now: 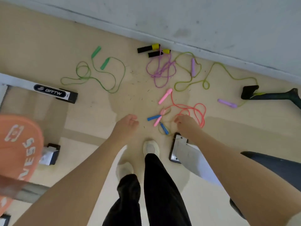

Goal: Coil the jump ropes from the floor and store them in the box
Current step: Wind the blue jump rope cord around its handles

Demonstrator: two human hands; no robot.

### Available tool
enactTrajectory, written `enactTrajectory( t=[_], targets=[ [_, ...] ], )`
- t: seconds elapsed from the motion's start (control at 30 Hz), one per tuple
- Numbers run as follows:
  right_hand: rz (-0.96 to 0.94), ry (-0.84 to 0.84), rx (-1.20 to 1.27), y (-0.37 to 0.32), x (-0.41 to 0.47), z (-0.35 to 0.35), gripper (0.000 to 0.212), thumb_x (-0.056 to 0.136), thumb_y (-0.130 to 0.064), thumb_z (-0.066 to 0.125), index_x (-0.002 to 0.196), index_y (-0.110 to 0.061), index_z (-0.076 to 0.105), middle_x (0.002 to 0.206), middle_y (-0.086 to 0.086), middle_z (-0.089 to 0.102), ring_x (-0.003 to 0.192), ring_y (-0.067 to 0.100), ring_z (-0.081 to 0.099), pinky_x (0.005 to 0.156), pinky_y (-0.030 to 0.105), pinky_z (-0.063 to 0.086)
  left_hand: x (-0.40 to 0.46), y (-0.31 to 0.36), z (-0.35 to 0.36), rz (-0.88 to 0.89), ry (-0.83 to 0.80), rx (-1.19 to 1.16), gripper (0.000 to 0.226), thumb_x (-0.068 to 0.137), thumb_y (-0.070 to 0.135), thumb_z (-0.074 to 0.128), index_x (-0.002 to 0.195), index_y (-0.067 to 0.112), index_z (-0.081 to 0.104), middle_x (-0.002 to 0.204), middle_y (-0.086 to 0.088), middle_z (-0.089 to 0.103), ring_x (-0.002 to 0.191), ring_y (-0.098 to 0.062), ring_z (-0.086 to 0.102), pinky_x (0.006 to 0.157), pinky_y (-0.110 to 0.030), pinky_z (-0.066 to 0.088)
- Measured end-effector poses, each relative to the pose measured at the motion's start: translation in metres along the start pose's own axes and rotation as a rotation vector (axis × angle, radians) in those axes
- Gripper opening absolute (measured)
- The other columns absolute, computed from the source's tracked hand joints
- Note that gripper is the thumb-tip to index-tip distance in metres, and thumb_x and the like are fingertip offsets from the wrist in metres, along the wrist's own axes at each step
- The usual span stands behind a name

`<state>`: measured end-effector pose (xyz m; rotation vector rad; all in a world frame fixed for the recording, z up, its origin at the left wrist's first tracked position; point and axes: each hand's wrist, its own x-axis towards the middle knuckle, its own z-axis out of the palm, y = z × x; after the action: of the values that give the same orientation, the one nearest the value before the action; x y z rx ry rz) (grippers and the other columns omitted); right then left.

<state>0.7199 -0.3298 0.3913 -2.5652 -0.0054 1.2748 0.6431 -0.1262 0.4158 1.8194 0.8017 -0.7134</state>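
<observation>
Reaching down over the tangled pink-handled coral cord jump rope point(193, 111) on the floor at 12 o'clock from the feet; left hand point(128, 123) loosely curled, holding nothing, right hand point(185, 122) over the cord, grip unclear. Cord looks light, limp and snag-prone with the blue-handled rope point(160, 123); better grab the rigid pink handles point(165, 96). No box visible.

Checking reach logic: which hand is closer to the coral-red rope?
Right. The right hand is at the near edge of the coral-red rope, over its loops. The left hand hangs well to its left, beyond the blue handles.
</observation>
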Motion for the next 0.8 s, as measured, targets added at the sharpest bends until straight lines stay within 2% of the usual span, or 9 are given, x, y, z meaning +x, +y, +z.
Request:
enactTrajectory(
  t=[0.1,0.23,0.33,0.4,0.47,0.6,0.7,0.73,0.8],
  targets=[
    [-0.014,-0.042,-0.049,-0.001,0.064,0.041,0.037,0.093,-0.007,0.037,0.126,-0.011,0.053,0.128,0.015,0.052,0.118,0.032,0.050,0.099,0.039,0.042,0.082,-0.025,0.017,0.020,-0.041,0.070,0.032,0.095,0.017,0.044,0.125,0.016,0.053,0.120,-0.006,0.058,0.108,-0.023,0.057,0.092,-0.035,0.045],
    [0.021,-0.068,-0.119,0.028,0.147,0.114,0.037,0.093,-0.007,0.036,0.128,-0.012,0.047,0.127,0.014,0.049,0.118,0.028,0.047,0.098,0.035,0.039,0.184,-0.078,0.061,0.111,-0.073,0.225,0.032,0.097,0.012,0.037,0.122,0.019,0.055,0.111,-0.007,0.063,0.084,-0.019,0.056,0.067,-0.026,0.044],
    [0.116,-0.059,-0.106,0.056,0.198,0.164,0.036,0.093,-0.008,0.039,0.129,-0.007,0.043,0.126,0.014,0.048,0.115,0.030,0.048,0.090,0.033,0.040,0.245,-0.113,0.102,0.183,-0.105,0.317,0.038,0.095,0.004,0.035,0.128,0.013,0.052,0.122,-0.011,0.059,0.105,-0.029,0.055,0.088,-0.034,0.045],
    [0.163,-0.012,-0.057,0.074,0.228,0.190,0.036,0.093,-0.008,0.040,0.129,-0.003,0.041,0.129,0.016,0.046,0.117,0.031,0.047,0.091,0.033,0.039,0.277,-0.131,0.130,0.245,-0.130,0.402,0.043,0.094,0.001,0.035,0.135,0.011,0.046,0.131,-0.011,0.053,0.118,-0.029,0.050,0.101,-0.034,0.037],
    [0.160,0.049,-0.007,0.090,0.258,0.210,0.039,0.095,-0.011,0.040,0.132,-0.003,0.038,0.135,0.015,0.042,0.120,0.032,0.044,0.094,0.034,0.038,0.306,-0.145,0.156,0.324,-0.136,0.479,0.046,0.095,0.004,0.038,0.140,0.013,0.039,0.139,-0.010,0.047,0.125,-0.027,0.045,0.105,-0.033,0.032],
    [0.090,0.146,0.148,0.098,0.299,0.223,0.043,0.095,-0.015,0.044,0.138,-0.010,0.037,0.137,0.014,0.041,0.124,0.032,0.040,0.099,0.036,0.032,0.351,-0.155,0.208,0.371,-0.083,0.647,0.050,0.095,0.023,0.046,0.143,0.016,0.031,0.140,-0.008,0.041,0.125,-0.029,0.043,0.100,-0.038,0.035],
    [0.094,0.165,0.230,0.094,0.316,0.231,0.029,0.092,-0.023,0.050,0.118,-0.012,0.055,0.118,0.014,0.055,0.111,0.032,0.050,0.095,0.037,0.040,0.371,-0.150,0.230,0.380,-0.066,0.913,0.032,0.097,0.022,0.042,0.127,0.012,0.045,0.128,-0.012,0.050,0.117,-0.031,0.048,0.092,-0.037,0.036],
    [0.094,0.141,0.271,0.092,0.316,0.232,0.022,0.092,-0.022,0.049,0.109,-0.011,0.058,0.108,0.013,0.060,0.102,0.031,0.055,0.088,0.037,0.044,0.371,-0.149,0.231,0.385,-0.089,0.965,0.027,0.097,0.018,0.042,0.121,0.009,0.049,0.124,-0.013,0.053,0.115,-0.032,0.049,0.089,-0.037,0.038],
    [0.102,0.073,0.432,0.091,0.305,0.228,0.010,0.091,-0.018,0.047,0.089,-0.016,0.056,0.093,0.010,0.061,0.082,0.025,0.055,0.066,0.031,0.042,0.362,-0.145,0.224,0.360,-0.143,0.835,0.021,0.097,0.017,0.042,0.111,0.005,0.052,0.114,-0.017,0.058,0.107,-0.034,0.053,0.083,-0.037,0.039]
  ],
)
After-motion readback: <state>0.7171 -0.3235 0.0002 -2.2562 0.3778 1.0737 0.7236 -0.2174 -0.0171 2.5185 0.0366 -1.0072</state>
